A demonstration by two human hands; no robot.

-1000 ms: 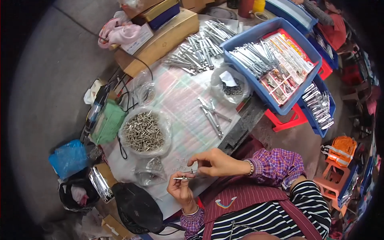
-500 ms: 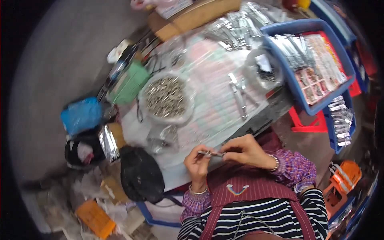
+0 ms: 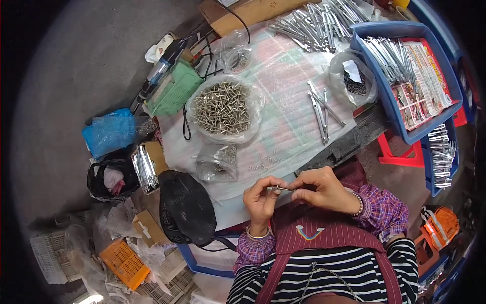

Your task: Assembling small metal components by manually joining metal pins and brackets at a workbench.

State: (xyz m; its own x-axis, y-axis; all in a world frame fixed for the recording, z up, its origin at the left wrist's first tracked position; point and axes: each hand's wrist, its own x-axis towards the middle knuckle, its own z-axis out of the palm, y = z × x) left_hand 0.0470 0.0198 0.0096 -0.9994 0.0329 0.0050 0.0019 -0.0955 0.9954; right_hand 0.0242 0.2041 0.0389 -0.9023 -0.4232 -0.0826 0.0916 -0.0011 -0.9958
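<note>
My left hand (image 3: 261, 198) and my right hand (image 3: 324, 191) meet just off the near edge of the table, above my lap. Both are closed in a pinch, with a small slim metal part (image 3: 277, 189) between them; my fingers cover much of it, so its exact kind cannot be made out. Ahead, on the cloth, stands an open clear bag (image 3: 223, 109) full of short brass-coloured metal pins with heads. A smaller clear bag (image 3: 217, 163) of tiny parts lies nearer, beside several tiny loose pieces (image 3: 266, 159). A few long silver metal bars (image 3: 320, 114) rest to the right.
At the far right, a blue tray (image 3: 406, 133) holds silver bars. Next to it sits a clear bag of dark small parts (image 3: 355, 88). More silver bars (image 3: 324, 23) are heaped at the back. A green basket (image 3: 174, 88) and a black mesh bag (image 3: 186, 207) stand left.
The view has shifted slightly, so things appear further right, and it is sharper. My fingers have shifted on the small metal part, less of which shows now; both hands still pinch it.
</note>
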